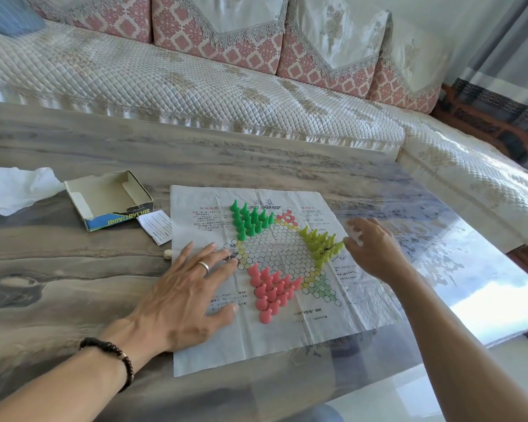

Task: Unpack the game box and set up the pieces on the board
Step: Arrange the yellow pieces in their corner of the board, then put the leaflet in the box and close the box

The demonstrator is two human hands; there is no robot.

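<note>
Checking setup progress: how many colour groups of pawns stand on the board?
3. Green pawns at the board's far left point, yellow pawns at its right point by the right hand, pink pawns at the near point beside the left hand. None seem hidden.

The thin printed paper game board lies on the grey streaked stone-look table. The left hand rests flat on its left part; the cluster of pink plastic pawns stands just right of those fingers. The bright green plastic pawns stand beyond them. The yellow-green plastic pawns stand just left of the right hand. The open blue cardboard box sits behind and left of the left fingers, off the board.
</note>
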